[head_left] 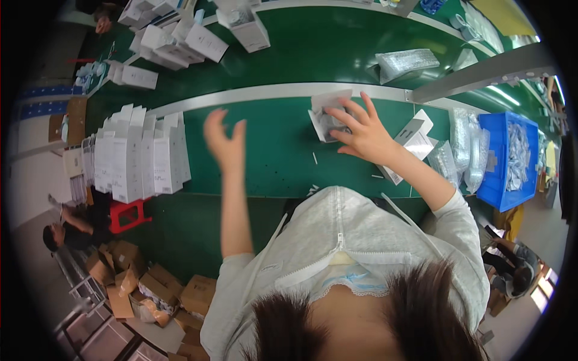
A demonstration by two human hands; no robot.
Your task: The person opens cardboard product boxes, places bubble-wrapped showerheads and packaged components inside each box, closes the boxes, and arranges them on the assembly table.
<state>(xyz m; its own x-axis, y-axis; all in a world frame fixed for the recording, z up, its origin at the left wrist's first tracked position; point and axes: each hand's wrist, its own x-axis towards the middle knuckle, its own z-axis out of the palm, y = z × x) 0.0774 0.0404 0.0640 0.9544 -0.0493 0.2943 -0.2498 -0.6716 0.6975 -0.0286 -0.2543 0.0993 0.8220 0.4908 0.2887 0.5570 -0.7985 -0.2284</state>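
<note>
My right hand [364,129] is over an open white box [331,98] near the far edge of the green table. Its fingers are spread, and some fingertips overlap the box opening; whether they touch what is inside, I cannot tell. Something greyish shows in the box, partly hidden by the fingers. My left hand [225,137] hangs in the air to the left of this box, slightly blurred, thumb and fingers apart, with nothing in it. A second white box [415,139], flap raised, lies beside my right forearm.
A row of white boxes [126,157] stands at the left. At the right are bubble-wrap pouches [462,141] and a blue bin [495,185] holding clear packets. More boxes [205,42] and a bubble-wrapped item [407,63] lie beyond the metal rail [271,91]. Small white bits [314,158] dot the table.
</note>
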